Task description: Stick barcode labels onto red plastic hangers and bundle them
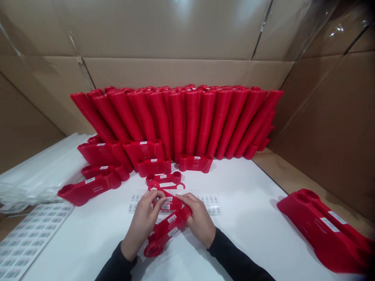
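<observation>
My left hand (148,210) is closed in a pinch over the left part of a flat red plastic piece (175,203) with a white label on it. Whatever lies between its thumb and fingertips is too small to make out. My right hand (199,218) grips the right end of red plastic pieces, its thumb below and fingers above. Under the hands, more labelled red pieces (166,230) overlap in a slanted pile. Beneath them lies a sheet of printed labels (212,203), partly covered. Just beyond, another red piece (164,178) with ring-shaped ends lies on the white table (234,230).
Tall stacks of red pieces (191,121) lean along the cardboard wall (175,70). Shorter labelled stacks (90,186) stand at front left, another stack (325,230) at right. At left lie a label sheet (35,238) and clear plastic bags (43,168).
</observation>
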Demonstrator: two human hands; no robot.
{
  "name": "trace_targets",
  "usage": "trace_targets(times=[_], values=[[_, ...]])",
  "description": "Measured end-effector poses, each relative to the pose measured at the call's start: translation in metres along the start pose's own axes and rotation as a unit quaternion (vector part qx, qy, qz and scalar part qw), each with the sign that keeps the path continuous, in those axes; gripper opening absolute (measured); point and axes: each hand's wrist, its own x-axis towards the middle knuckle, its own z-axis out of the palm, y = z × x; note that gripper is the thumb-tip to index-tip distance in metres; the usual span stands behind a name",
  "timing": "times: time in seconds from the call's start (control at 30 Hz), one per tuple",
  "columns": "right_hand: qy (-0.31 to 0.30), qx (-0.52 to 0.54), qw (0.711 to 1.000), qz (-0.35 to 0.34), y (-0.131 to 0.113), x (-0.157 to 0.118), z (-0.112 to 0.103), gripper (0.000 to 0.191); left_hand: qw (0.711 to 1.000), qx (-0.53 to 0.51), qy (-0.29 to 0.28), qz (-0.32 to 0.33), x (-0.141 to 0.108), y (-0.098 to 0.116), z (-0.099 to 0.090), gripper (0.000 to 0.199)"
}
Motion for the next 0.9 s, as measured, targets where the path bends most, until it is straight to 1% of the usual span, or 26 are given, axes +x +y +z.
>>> trace_targets(times=[0.13, 0.33, 0.6, 0.7, 0.8, 0.9], values=[[-0.002, 0.003, 1.0, -0.003, -0.0016, -0.0015, 0.0001, 0.065, 1.0, 0.015, -0.006, 0.012, 0.0009, 0.0022, -0.0012, 0.023], [-0.003, -0.003, 1.0, -0.004, -0.0052, -0.0017, 0.0009, 0.059, 0.999, 0.044, -0.006, 0.027, 0.0005, 0.0064, -0.0021, 0.024], [-0.01, 0.003, 1.0, -0.009, -0.0066, -0.0033, 0.0013, 0.064, 0.995, 0.085, 0.0, 0.049, 0.0016, 0.0036, 0.001, 0.022], [-0.01, -0.01, 1.0, -0.002, -0.0057, -0.0036, 0.0011, 0.066, 0.994, 0.094, -0.012, 0.063, 0.001, 0.0033, -0.0001, 0.021], [-0.002, -0.031, 0.999, 0.018, -0.0028, -0.002, -0.0008, 0.068, 0.991, 0.103, -0.009, 0.085, 0.0002, 0.0018, -0.0039, 0.019], [0.016, -0.043, 0.998, 0.039, 0.0, 0.0009, -0.0039, 0.069, 0.994, 0.066, -0.009, 0.082, -0.0002, 0.0006, -0.0082, 0.017]])
